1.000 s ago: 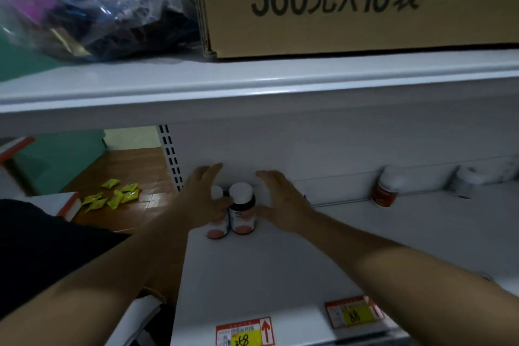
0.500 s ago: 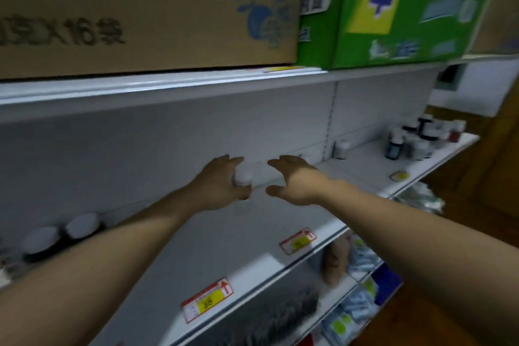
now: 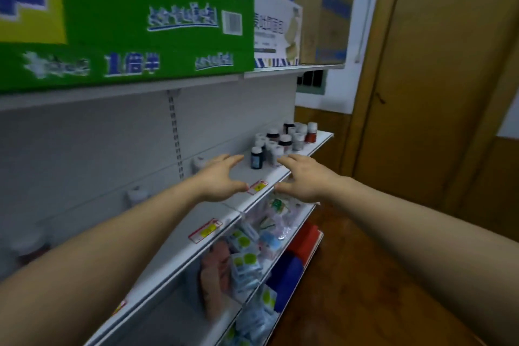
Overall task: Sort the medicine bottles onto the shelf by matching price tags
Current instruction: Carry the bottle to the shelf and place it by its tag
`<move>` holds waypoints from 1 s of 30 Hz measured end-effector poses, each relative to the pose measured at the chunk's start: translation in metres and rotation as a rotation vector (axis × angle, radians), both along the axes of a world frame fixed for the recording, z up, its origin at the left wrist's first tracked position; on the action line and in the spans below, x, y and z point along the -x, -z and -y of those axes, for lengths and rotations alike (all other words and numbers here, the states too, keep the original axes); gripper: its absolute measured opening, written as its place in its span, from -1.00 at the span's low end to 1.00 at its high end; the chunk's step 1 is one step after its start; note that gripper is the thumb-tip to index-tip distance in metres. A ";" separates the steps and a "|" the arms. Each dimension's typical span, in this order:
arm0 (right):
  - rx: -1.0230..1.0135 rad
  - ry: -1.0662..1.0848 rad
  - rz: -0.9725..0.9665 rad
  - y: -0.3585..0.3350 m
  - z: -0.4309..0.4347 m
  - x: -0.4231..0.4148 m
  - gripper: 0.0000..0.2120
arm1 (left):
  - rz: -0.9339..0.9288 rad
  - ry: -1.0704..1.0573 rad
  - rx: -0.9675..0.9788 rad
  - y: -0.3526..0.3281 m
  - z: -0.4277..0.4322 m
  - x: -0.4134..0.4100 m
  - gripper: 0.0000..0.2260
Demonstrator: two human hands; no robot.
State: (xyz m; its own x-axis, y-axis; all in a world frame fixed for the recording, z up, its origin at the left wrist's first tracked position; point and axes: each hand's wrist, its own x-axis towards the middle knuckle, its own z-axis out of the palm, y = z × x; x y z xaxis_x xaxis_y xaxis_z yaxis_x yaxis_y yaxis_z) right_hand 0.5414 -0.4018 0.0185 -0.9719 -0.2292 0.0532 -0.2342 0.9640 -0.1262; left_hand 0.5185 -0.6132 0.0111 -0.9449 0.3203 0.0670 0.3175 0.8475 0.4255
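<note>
Reaching with both hands empty toward the unsorted bottles at the far end of the shelf.
My left hand (image 3: 222, 180) and right hand (image 3: 303, 177) hover over the shelf (image 3: 179, 233) near its front edge, fingers spread, holding nothing; the bottle cluster (image 3: 283, 143) stands just beyond them, the dark bottle (image 3: 257, 157) nearest; I'd take that front one alone, gripping its body so the neighbours don't topple; then I'd check it against the price tag (image 3: 257, 187) on the lip between my hands, and set it upright behind whichever tag matches.
</note>
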 end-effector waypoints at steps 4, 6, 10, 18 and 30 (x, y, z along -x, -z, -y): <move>0.066 0.071 -0.011 0.003 -0.054 0.032 -0.30 | 0.001 0.076 0.010 -0.004 -0.058 0.048 -0.30; 0.072 0.104 -0.014 0.005 -0.076 0.053 -0.30 | -0.007 0.113 0.014 -0.004 -0.084 0.076 -0.29; 0.070 0.151 -0.036 0.005 -0.115 0.106 -0.31 | -0.009 0.172 -0.020 -0.001 -0.127 0.142 -0.25; 0.113 0.239 -0.078 -0.009 -0.196 0.213 -0.32 | 0.036 0.267 -0.152 -0.007 -0.216 0.285 -0.25; 0.136 0.141 -0.040 0.017 -0.317 0.377 -0.32 | 0.065 0.171 -0.149 0.018 -0.327 0.426 -0.31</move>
State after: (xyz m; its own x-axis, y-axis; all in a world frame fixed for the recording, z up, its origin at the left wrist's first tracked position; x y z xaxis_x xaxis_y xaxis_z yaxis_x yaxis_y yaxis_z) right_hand 0.1641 -0.0843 0.0012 -0.9904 -0.0785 0.1134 -0.1051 0.9622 -0.2513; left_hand 0.0929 -0.2863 -0.0069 -0.8814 0.4676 0.0667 0.4194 0.7100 0.5657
